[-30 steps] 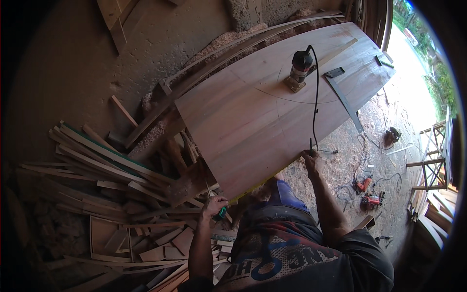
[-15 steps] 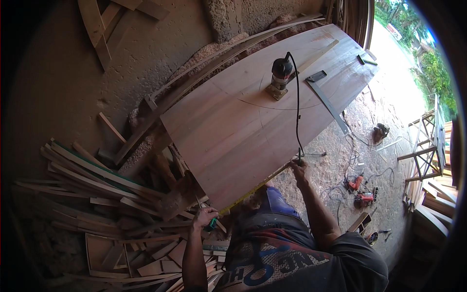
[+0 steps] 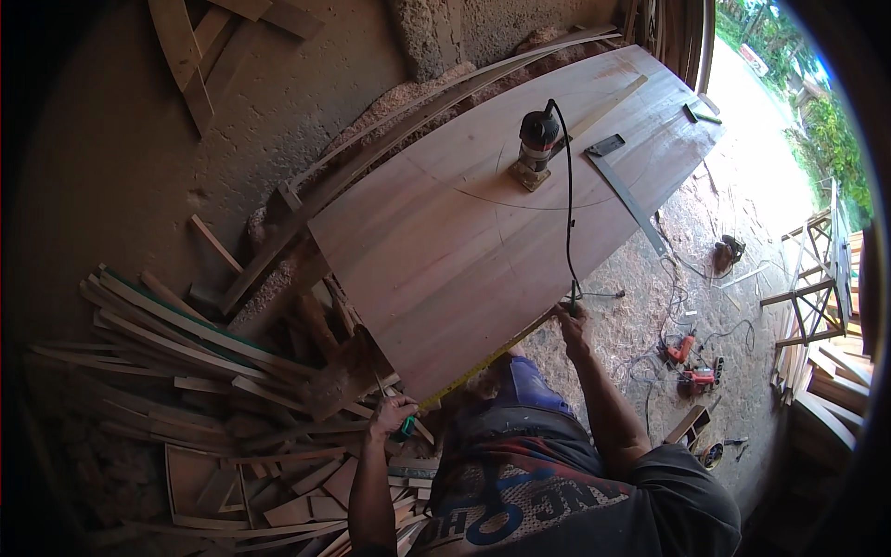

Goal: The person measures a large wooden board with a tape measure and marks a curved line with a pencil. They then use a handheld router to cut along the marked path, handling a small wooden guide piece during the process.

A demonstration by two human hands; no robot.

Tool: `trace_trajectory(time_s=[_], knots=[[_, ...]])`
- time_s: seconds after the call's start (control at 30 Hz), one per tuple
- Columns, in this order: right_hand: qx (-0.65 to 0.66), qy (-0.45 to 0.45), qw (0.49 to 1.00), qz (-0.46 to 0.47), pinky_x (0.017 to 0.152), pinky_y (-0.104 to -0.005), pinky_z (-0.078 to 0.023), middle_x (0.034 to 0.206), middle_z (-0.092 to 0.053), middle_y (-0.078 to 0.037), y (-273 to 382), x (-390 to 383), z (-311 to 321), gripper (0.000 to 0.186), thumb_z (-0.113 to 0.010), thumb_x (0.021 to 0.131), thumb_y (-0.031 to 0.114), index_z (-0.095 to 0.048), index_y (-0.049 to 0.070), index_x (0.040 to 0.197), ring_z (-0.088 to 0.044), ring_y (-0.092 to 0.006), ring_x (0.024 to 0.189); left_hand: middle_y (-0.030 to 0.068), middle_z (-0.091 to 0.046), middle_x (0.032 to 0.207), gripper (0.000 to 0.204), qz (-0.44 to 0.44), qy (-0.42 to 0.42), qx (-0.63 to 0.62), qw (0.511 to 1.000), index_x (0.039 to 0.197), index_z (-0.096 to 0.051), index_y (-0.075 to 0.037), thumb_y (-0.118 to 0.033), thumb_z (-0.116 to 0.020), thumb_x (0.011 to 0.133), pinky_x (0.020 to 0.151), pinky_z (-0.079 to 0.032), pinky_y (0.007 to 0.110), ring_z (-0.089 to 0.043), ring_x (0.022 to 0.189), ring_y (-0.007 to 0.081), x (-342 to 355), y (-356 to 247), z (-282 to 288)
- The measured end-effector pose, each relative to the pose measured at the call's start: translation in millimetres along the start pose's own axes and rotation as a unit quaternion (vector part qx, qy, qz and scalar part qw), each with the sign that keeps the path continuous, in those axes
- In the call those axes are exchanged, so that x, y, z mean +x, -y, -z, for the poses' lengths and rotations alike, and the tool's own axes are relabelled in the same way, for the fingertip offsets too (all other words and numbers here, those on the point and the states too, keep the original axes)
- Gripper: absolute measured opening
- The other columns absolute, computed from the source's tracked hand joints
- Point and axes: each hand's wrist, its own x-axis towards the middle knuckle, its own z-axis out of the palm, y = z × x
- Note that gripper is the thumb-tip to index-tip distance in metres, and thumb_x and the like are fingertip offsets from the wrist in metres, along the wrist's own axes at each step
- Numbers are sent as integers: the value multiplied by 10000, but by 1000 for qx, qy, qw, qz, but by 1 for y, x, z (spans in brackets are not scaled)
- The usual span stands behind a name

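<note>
A large pale wooden panel [image 3: 445, 278] with curved sides lies slantwise in front of me, pencil lines and arcs drawn on it. At its near left corner my left hand [image 3: 393, 414] is closed round a green tape measure [image 3: 406, 427]. The yellow tape blade [image 3: 464, 374] runs taut along the panel's near edge toward my right hand [image 3: 572, 323]. That hand is closed at the edge, holding the blade's far part; its fingers hide the end. A corded trim router [image 3: 535, 148] stands upright on the panel, its cord hanging down near my right hand.
A metal square [image 3: 624, 200] and a wooden strip [image 3: 608, 110] lie on the panel. Curved offcuts [image 3: 186, 325] are heaped at left. Red power tools [image 3: 696, 376] and cords lie on the dusty floor [image 3: 613, 353]. A wooden frame [image 3: 817, 278] stands at right.
Almost nothing differs. Both hands hold their places at the panel's near edge, with the tape still stretched between them.
</note>
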Motion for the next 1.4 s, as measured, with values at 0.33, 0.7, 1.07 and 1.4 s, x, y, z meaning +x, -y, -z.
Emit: trace_trajectory(time_s=[0.33, 0.7, 1.07, 1.4], knots=[[50, 10, 998, -26, 782, -286, -472, 878, -677, -41, 11, -6, 2, 169, -702, 875, 144, -671, 15, 980, -603, -125, 822, 20, -686, 794, 190, -7, 14, 5, 1000, 962, -695, -1, -172, -642, 897, 612, -480, 232, -598, 679, 68, 3, 6, 4], [25, 23, 999, -38, 789, -294, -468, 879, -670, -36, 10, -3, -1, 176, -686, 886, 175, -674, 18, 966, -596, -128, 839, 27, -690, 786, 170, -6, 8, -6, 1000, 959, -690, -5, -155, -641, 893, 606, -484, 233, -605, 668, 72, -2, -4, -1], [-13, 12, 1000, 11, 707, -273, -446, 810, -628, -7, -2, 7, -1, 164, -689, 869, 189, -667, 41, 936, -555, -106, 747, 25, -691, 784, 172, -18, 1, 6, 1000, 943, -694, -4, -161, -643, 894, 598, -481, 228, -599, 652, 64, -4, -7, -5], [7, 26, 998, -58, 713, -279, -452, 832, -646, -2, 30, -6, -5, 166, -709, 843, 145, -664, 41, 965, -576, -107, 764, -16, -669, 725, 146, -31, -2, -4, 999, 903, -709, -29, -160, -648, 882, 561, -451, 222, -565, 606, 39, 7, 11, 0]])
